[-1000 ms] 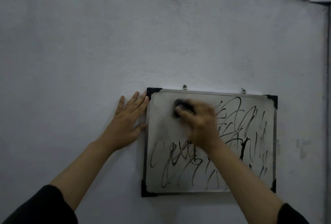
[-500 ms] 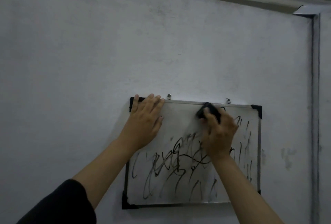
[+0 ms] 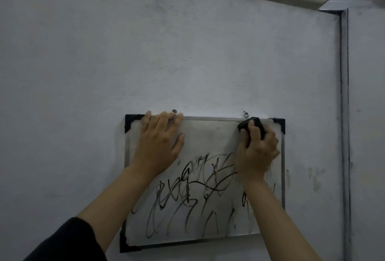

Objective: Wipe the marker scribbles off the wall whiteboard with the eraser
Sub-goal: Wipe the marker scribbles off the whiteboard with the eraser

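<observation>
While I watch feed: left hand (image 3: pixel 159 144) flat, fingers spread, pressed on whiteboard (image 3: pixel 210 135) upper-left area. Right hand (image 3: pixel 257 152) clenched round black eraser (image 3: pixel 251 126), eraser against top edge near upper-right corner. Scribbles (image 3: pixel 193 194) below and between both hands; band between hands wiped.

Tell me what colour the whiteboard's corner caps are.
Black, on the whiteboard; the upper-left corner cap shows it best in the head view.
</observation>
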